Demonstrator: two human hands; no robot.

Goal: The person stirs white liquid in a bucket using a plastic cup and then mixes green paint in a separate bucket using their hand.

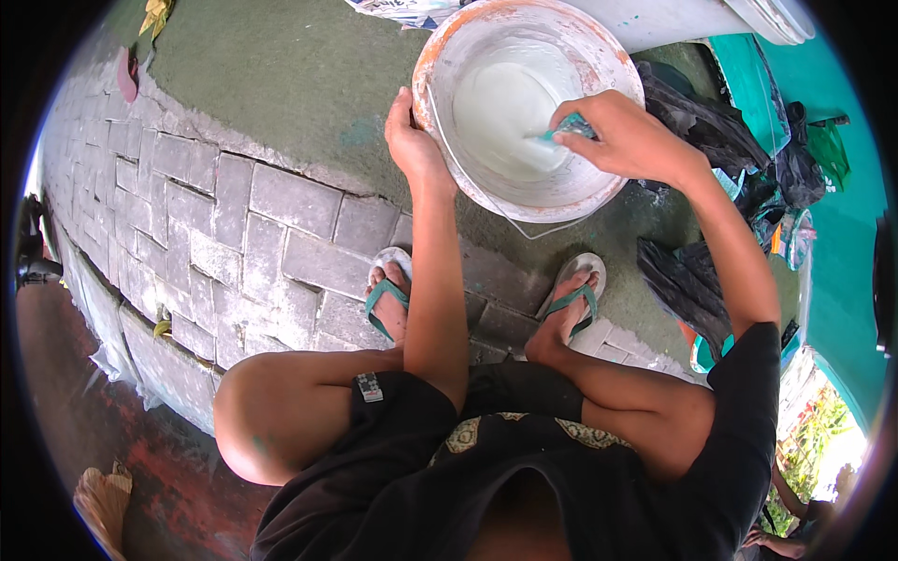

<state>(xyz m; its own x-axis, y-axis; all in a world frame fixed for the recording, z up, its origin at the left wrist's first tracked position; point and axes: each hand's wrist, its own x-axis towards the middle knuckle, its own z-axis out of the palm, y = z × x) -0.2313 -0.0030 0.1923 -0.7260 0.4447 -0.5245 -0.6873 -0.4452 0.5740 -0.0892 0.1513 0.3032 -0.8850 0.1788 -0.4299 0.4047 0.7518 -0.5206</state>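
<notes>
A paint-smeared bucket (432, 70) with a thin wire handle stands on the ground in front of me. Thick white liquid (500, 112), like paint, lies in its bottom. My left hand (412, 140) grips the left side of the bucket, its fingers partly hidden behind the wall. Inside the mouth on the right, my right hand (625, 140) is closed on a teal plastic piece (574, 127). The lower end of that piece reaches to the white liquid; its full shape is hidden by my fingers.
Black plastic bags (678, 285) lie to the right, beside a teal wall (847, 271). A white container (655, 21) lies behind the bucket. Grey paving bricks (295, 201) border the greenish concrete. Another person (795, 524) shows at lower right.
</notes>
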